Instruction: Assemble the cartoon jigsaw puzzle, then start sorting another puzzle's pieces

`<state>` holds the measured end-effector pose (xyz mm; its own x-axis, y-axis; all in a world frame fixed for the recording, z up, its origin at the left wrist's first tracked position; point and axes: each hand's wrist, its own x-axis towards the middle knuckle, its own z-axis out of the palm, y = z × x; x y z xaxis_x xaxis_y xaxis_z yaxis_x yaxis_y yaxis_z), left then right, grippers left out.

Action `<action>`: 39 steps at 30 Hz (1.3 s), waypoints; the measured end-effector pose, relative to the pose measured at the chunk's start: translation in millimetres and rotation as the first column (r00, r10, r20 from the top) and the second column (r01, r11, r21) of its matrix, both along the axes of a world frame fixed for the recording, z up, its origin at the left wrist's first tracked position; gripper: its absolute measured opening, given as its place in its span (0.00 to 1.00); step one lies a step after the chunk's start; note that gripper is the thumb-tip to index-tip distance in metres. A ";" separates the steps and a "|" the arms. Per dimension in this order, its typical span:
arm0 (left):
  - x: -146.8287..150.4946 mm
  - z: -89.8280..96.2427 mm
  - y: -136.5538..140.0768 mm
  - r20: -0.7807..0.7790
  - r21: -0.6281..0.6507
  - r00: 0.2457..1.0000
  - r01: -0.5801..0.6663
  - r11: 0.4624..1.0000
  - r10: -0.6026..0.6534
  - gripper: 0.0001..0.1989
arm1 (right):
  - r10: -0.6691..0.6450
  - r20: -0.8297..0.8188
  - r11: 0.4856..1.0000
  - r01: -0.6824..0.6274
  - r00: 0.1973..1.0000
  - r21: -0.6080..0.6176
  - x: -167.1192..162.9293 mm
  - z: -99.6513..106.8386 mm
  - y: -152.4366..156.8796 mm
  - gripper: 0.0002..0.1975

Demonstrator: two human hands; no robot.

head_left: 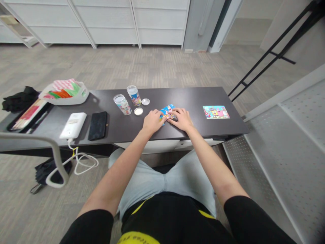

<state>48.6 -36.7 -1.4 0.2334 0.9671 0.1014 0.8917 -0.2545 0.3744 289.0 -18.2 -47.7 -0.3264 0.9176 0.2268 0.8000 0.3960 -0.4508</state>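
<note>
A small colourful print (167, 109) with an uneven outline, like joined jigsaw puzzle pieces, lies on the dark table. My left hand (153, 121) grips its left side, thumb towards the middle. From the right, my right hand (182, 119) has curved fingers and thumb on it, close to the left thumb. Both hands cover much of the print, so its full shape is hidden. Further right lies a flat, bright cartoon picture card (216, 112), apart from my hands. Left of the hands stand two clear jars with printed sides, a nearer jar (123, 104) and a farther jar (134, 95).
Two round lids, a nearer lid (138, 111) and a farther lid (145, 102), lie beside the jars. Leftward are a black phone (98, 125), a white power bank (73, 125) with a cable (83, 162), and a white basket (81, 96). A perforated panel (274, 162) borders the right.
</note>
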 end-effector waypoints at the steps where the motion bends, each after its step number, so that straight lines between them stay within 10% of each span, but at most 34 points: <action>1: -1.7 -2.6 -2.4 0.010 0.018 1.000 -0.005 1.000 0.004 0.15 | 0.007 0.008 1.000 -0.007 1.000 0.008 -1.2 0.0 0.2 0.23; 7: -15.2 -19.4 -22.2 0.042 0.088 0.999 -0.013 0.996 0.009 0.45 | 0.005 0.029 0.998 -0.006 1.000 0.058 -8.6 2.4 5.4 0.19; 19: -10.1 -27.8 -16.8 0.058 0.115 0.998 -0.001 0.993 -0.006 0.24 | -0.281 -0.065 0.958 0.284 0.957 0.036 -7.6 -3.1 24.0 0.38; 22: -11.7 -28.6 -19.2 0.075 0.128 0.997 -0.013 0.992 0.003 0.25 | -0.217 -0.006 0.976 0.217 0.976 -0.006 -8.2 -4.4 25.0 0.52; 28: -13.8 -26.1 -18.6 0.119 0.118 0.992 -0.056 0.991 0.041 0.18 | -0.064 0.056 0.998 0.065 0.996 -0.027 -6.8 -2.3 23.9 0.45; 39: -2.4 -24.5 2.1 0.113 0.015 0.979 -0.171 0.985 0.168 0.44 | -0.047 0.016 0.998 0.047 0.999 -0.030 -6.5 -0.2 22.5 0.38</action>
<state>46.3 -34.6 -26.0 0.0521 0.9885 0.1416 0.8758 -0.1134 0.4692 282.5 4.3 -47.9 -0.2858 0.9386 0.1934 0.8245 0.3437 -0.4496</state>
